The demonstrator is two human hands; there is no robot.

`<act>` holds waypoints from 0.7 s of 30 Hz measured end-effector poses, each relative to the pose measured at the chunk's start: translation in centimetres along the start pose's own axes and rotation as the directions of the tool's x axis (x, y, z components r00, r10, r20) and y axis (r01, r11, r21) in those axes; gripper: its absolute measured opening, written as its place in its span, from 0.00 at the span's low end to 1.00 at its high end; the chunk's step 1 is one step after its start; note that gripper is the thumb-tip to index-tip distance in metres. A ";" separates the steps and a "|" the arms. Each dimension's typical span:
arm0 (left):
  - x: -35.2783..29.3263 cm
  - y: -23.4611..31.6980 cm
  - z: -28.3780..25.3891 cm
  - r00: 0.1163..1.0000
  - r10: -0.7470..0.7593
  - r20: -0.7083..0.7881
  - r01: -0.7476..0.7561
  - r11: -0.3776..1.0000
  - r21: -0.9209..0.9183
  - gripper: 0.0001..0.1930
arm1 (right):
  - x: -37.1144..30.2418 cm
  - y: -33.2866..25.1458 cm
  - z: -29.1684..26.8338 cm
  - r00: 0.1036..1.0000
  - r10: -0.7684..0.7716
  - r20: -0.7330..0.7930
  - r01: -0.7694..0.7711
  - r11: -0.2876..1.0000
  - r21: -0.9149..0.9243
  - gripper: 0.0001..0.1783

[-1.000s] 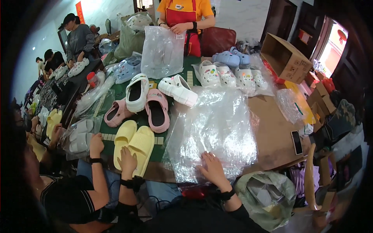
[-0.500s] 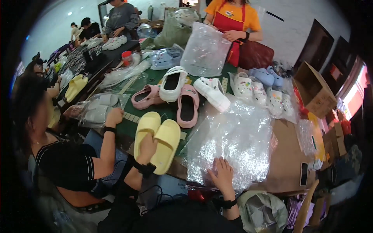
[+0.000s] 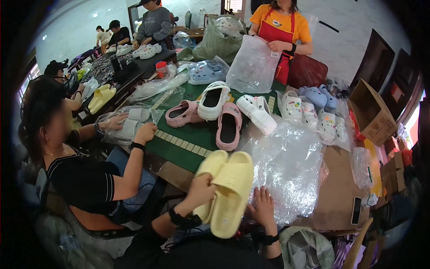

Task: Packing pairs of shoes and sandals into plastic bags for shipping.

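A pair of pale yellow slide sandals [image 3: 231,193] is gripped in my left hand [image 3: 201,193], tilted over the table's near edge. My fingers close round the upper of the left slide. My right hand [image 3: 263,207] lies with fingers stretched out at the near left edge of a stack of clear plastic bags [image 3: 289,166], beside the slides. Beyond the bags stand a white platform clog [image 3: 256,114], another white clog [image 3: 212,100] and a pair of pink clogs [image 3: 229,127].
At left a co-worker handles grey slides [image 3: 130,121] in a clear bag. Across the table a person in a red apron holds a plastic bag [image 3: 252,66]. Bagged white clogs [image 3: 292,106], a cardboard box [image 3: 371,112] and a phone [image 3: 356,210] are at right; a green sack [image 3: 307,246] stands below.
My left hand has brought the yellow slides to the right and nearer, beside my right hand. My right hand stays by the bags. The co-worker's second hand now shows on the grey slides' bag.
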State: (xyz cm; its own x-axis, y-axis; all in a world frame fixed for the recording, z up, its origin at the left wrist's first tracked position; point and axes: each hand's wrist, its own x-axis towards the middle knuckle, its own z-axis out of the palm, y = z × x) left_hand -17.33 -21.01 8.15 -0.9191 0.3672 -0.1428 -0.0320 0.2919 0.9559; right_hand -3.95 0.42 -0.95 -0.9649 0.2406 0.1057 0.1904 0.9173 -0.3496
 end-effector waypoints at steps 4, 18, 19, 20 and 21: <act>0.7 2.6 5.9 0.932 -0.039 0.360 0.063 0.996 -0.055 0.05 | -0.9 3.1 1.9 0.994 -0.110 -0.022 0.107 0.990 -0.096 0.36; 2.6 4.0 15.7 0.562 0.551 0.617 -0.739 0.670 0.075 0.32 | -0.7 2.1 0.1 0.993 -0.083 -0.088 0.107 0.943 0.315 0.29; 2.9 2.2 15.5 0.614 0.556 0.560 -0.731 0.668 0.138 0.30 | -0.9 2.2 -0.6 0.996 -0.028 0.081 -0.012 0.894 0.448 0.29; 2.8 1.1 14.8 0.614 0.557 0.559 -0.731 0.668 0.138 0.30 | -0.9 1.7 -1.6 0.996 -0.028 0.080 -0.011 0.894 0.447 0.29; 2.9 0.2 14.4 0.741 0.521 0.424 -0.643 0.731 0.227 0.29 | -1.0 1.4 -2.4 0.997 -0.077 -0.004 0.072 0.909 0.412 0.29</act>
State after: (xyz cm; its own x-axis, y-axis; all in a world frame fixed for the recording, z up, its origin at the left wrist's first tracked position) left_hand -14.33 -7.21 4.28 -0.5314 0.7984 0.2832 0.6570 0.1774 0.7328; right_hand -2.33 2.21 0.73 -0.9759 0.1706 0.1359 0.0294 0.7201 -0.6932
